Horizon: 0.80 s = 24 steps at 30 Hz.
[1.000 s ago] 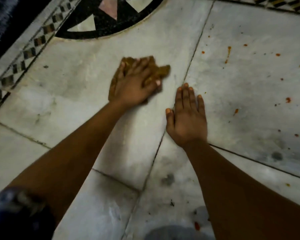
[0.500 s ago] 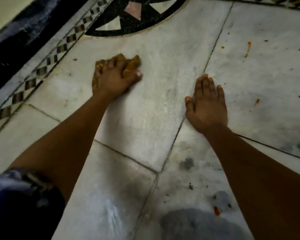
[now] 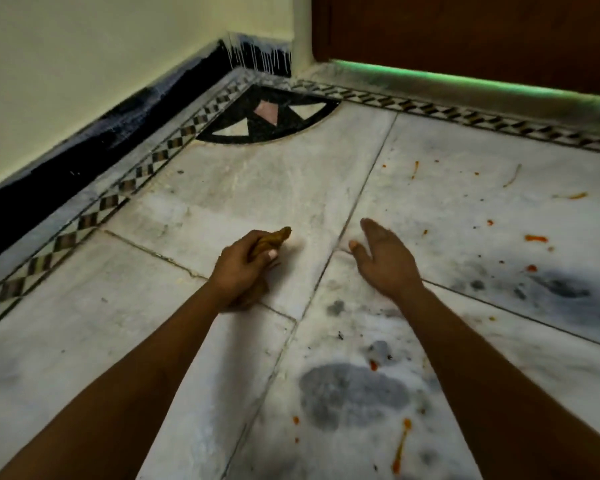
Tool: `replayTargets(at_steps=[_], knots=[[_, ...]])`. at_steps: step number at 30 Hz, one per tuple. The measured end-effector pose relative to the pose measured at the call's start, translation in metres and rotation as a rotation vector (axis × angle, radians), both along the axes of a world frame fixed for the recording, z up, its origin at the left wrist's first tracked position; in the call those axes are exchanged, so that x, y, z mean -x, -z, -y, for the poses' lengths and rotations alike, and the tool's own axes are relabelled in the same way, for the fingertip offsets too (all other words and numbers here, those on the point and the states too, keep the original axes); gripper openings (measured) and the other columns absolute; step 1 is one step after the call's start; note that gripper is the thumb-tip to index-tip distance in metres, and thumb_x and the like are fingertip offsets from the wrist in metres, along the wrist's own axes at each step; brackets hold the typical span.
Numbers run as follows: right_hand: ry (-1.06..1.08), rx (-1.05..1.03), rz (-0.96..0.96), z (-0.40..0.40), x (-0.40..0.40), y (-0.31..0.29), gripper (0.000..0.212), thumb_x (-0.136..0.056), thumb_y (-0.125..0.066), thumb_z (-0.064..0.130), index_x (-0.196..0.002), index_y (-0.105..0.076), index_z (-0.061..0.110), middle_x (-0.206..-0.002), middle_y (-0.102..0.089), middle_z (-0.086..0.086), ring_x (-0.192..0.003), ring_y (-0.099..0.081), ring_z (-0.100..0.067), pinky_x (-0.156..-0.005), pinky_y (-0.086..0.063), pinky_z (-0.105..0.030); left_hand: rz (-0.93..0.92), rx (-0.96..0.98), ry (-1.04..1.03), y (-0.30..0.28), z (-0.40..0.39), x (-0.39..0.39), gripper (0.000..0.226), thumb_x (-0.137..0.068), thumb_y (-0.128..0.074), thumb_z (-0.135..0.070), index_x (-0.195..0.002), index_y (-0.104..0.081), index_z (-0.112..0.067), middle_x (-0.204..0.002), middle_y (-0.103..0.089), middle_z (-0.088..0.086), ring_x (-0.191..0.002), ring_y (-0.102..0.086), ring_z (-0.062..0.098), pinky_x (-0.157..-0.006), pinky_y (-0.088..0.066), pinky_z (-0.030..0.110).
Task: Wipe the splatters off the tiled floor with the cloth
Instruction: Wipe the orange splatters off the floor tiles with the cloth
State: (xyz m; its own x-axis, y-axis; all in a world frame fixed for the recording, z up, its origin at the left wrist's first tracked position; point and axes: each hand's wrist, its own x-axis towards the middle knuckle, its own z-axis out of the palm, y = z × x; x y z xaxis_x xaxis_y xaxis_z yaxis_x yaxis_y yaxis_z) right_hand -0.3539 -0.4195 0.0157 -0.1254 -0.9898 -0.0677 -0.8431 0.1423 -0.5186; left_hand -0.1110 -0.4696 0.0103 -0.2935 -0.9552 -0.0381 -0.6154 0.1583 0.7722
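My left hand (image 3: 243, 268) is closed around a bunched brown cloth (image 3: 272, 238), whose end sticks out past the fingers; hand and cloth are just above the white marble floor (image 3: 264, 188). My right hand (image 3: 385, 258) hovers open to the right, fingers together, holding nothing. Orange-red splatters (image 3: 536, 238) dot the tile to the right of that hand. More streaks (image 3: 400, 445) lie on the near tile beside my right forearm. Most of the cloth is hidden inside the fist.
A cream wall with a black skirting (image 3: 84, 157) runs along the left. A brown door (image 3: 465, 36) stands at the back with green light under it. A black corner inlay (image 3: 267, 123) and checkered border edge the floor. Grey damp patches (image 3: 354, 393) mark the near tiles.
My left hand has pulled back toward me and bunched the cloth into a fist, lifting it off the tile. My right hand has lifted off the floor. The view has tilted up toward the corner.
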Motion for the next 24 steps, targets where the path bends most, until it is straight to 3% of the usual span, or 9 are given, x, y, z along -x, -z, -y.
replayTargets(at_steps=[2, 4, 9, 14, 17, 19, 22, 24], knots=[[-0.031, 0.080, 0.051, -0.036, -0.005, -0.007, 0.066, -0.092, -0.030, 0.049, -0.145, -0.031, 0.009, -0.150, -0.033, -0.010, -0.138, -0.031, -0.023, -0.113, -0.015, -0.028, -0.269, -0.127, -0.087, -0.021, -0.027, 0.007, 0.015, -0.092, -0.058, -0.028, -0.106, -0.058, -0.030, -0.104, -0.065, -0.005, -0.102, -0.060, 0.017, -0.084, -0.049, 0.028], [-0.001, 0.080, 0.144, -0.063, -0.008, -0.020, 0.057, -0.097, -0.036, 0.042, -0.147, -0.026, 0.017, -0.151, -0.033, -0.005, -0.138, -0.032, -0.021, -0.112, -0.020, -0.030, -0.498, -0.233, -0.152, -0.046, -0.057, 0.020, 0.012, -0.095, -0.051, -0.025, -0.103, -0.058, -0.032, -0.103, -0.065, -0.006, -0.098, -0.062, 0.015, -0.078, -0.051, 0.025], [0.093, -0.141, 0.463, -0.116, -0.015, -0.062, 0.052, -0.099, -0.036, 0.042, -0.147, -0.027, 0.026, -0.151, -0.033, -0.001, -0.138, -0.031, -0.022, -0.110, -0.023, -0.030, -0.995, -0.529, -0.242, -0.110, -0.112, 0.054, 0.021, -0.098, -0.042, -0.024, -0.109, -0.060, -0.023, -0.109, -0.067, 0.005, -0.100, -0.063, 0.022, -0.079, -0.052, 0.032], [0.347, 0.057, 0.814, -0.149, -0.026, -0.129, 0.038, -0.100, -0.037, 0.034, -0.132, -0.049, 0.019, -0.139, -0.049, -0.005, -0.125, -0.048, -0.023, -0.107, -0.035, -0.036, -0.975, -0.566, -0.203, -0.175, -0.153, 0.090, 0.018, -0.097, -0.044, -0.027, -0.102, -0.060, -0.020, -0.107, -0.065, 0.011, -0.095, -0.063, 0.026, -0.078, -0.051, 0.035], [0.471, -0.046, 1.138, -0.165, -0.034, -0.165, 0.031, -0.101, -0.032, 0.036, -0.109, -0.056, 0.020, -0.112, -0.062, -0.006, -0.097, -0.057, -0.020, -0.082, -0.046, -0.031, -0.917, -0.518, -0.144, -0.201, -0.175, 0.111, 0.018, -0.098, -0.043, -0.024, -0.103, -0.059, -0.019, -0.106, -0.065, 0.011, -0.096, -0.063, 0.024, -0.079, -0.051, 0.035], [0.484, -0.119, 1.287, -0.176, -0.039, -0.174, 0.035, -0.101, -0.029, 0.039, -0.100, -0.058, 0.019, -0.091, -0.063, -0.005, -0.079, -0.057, -0.016, -0.064, -0.044, -0.027, -0.937, -0.530, -0.139, -0.210, -0.191, 0.123, 0.021, -0.098, -0.041, -0.022, -0.101, -0.061, -0.016, -0.103, -0.066, 0.011, -0.096, -0.063, 0.024, -0.082, -0.051, 0.034], [0.481, -0.049, 1.424, -0.184, -0.039, -0.166, 0.040, -0.100, -0.033, 0.037, -0.108, -0.064, 0.015, -0.101, -0.068, -0.010, -0.086, -0.062, -0.020, -0.065, -0.046, -0.027, -0.935, -0.582, -0.146, -0.211, -0.209, 0.134, 0.026, -0.098, -0.041, -0.024, -0.102, -0.064, -0.013, -0.097, -0.068, 0.009, -0.087, -0.065, 0.020, -0.072, -0.052, 0.027], [0.503, -0.021, 1.406, -0.194, -0.034, -0.155, 0.038, -0.098, -0.036, 0.038, -0.104, -0.067, 0.016, -0.102, -0.069, -0.011, -0.091, -0.064, -0.023, -0.071, -0.050, -0.030, -0.897, -0.642, -0.133, -0.205, -0.220, 0.138, 0.029, -0.097, -0.043, -0.030, -0.102, -0.066, -0.013, -0.091, -0.069, 0.006, -0.080, -0.066, 0.015, -0.060, -0.052, 0.022]])
